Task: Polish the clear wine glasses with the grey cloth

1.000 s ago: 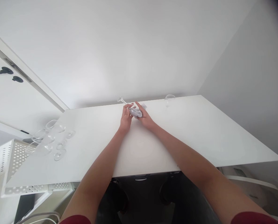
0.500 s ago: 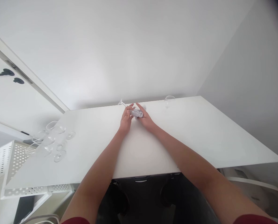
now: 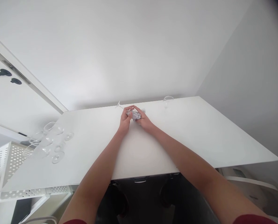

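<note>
Both my hands meet over the far middle of the white table. A wine glass (image 3: 118, 105) lies tilted between them, its foot and stem sticking out to the upper left. My left hand (image 3: 125, 119) is closed around the glass near its bowl. In my right hand (image 3: 145, 120) is a pale grey cloth (image 3: 136, 115), bunched against the bowl. Most of the bowl is hidden by the fingers and the cloth.
Several wine glasses (image 3: 57, 157) stand at the table's left end. Another wine glass (image 3: 168, 101) is at the back edge, right of my hands. The white table (image 3: 199, 140) abuts the wall. A perforated white organizer (image 3: 15, 158) is at the left.
My fingers have closed in more around the cloth and bowl. The wine glass has turned a little, its foot now slightly lower and further left.
</note>
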### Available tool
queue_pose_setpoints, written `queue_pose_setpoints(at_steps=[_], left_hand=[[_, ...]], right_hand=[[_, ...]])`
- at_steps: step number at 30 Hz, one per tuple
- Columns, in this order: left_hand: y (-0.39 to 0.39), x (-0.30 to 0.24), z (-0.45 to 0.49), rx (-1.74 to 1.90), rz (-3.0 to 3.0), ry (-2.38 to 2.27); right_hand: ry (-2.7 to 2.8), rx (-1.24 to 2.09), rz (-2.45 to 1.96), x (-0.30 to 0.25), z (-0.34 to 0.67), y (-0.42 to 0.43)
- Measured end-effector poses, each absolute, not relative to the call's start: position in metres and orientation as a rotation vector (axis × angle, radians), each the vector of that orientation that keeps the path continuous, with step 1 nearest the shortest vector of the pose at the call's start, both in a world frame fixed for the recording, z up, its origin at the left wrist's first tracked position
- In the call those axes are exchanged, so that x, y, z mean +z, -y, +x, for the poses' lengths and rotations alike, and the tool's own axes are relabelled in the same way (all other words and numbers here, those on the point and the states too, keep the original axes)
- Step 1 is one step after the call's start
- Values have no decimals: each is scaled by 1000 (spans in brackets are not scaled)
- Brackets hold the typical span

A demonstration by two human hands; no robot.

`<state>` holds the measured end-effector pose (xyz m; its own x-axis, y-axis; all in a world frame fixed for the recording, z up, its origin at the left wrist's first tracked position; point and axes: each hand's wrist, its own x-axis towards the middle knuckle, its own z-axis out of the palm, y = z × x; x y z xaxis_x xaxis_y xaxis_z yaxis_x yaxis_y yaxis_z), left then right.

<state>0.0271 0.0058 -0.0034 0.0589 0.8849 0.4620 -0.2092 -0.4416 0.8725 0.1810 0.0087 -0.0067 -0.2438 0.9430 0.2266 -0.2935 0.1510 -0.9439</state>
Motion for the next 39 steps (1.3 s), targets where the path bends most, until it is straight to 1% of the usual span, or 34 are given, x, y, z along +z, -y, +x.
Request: queue_pose_setpoints(at_steps=[3, 6, 9, 14, 16, 20, 22, 26, 29, 32, 36, 39], left_hand=[[-9, -5, 25, 1556, 1336, -645], [-11, -6, 24, 1549, 1342, -609], [-11, -6, 24, 1561, 1398, -654], [-9, -5, 23, 1638, 1337, -775], [-7, -3, 24, 1588, 1332, -750], [-2, 3, 25, 1405, 1350, -533], [-1, 5, 23, 1323, 1315, -465], [-3, 7, 20, 1257, 1127, -559], [-2, 6, 22, 993, 1055, -652], [3, 8, 24, 733, 1106, -675], [6, 12, 21, 769, 1172, -675], [4, 12, 19, 958, 1159, -691]], right_hand=[[1196, 1498, -631, -7, 177, -7], [1026, 1482, -586, -6, 178, -6], [1063, 1462, -648, -4, 180, -4], [1092, 1669, -529, 3, 176, 3], [1046, 1606, -522, 3, 177, 1], [840, 1396, -590, -5, 190, -15], [722, 1345, -565, -9, 200, -24], [650, 1315, -517, -12, 208, -32], [725, 1303, -516, -11, 205, -29], [780, 1301, -524, -9, 202, -26], [749, 1317, -525, -8, 202, -26], [579, 1317, -532, -9, 201, -30]])
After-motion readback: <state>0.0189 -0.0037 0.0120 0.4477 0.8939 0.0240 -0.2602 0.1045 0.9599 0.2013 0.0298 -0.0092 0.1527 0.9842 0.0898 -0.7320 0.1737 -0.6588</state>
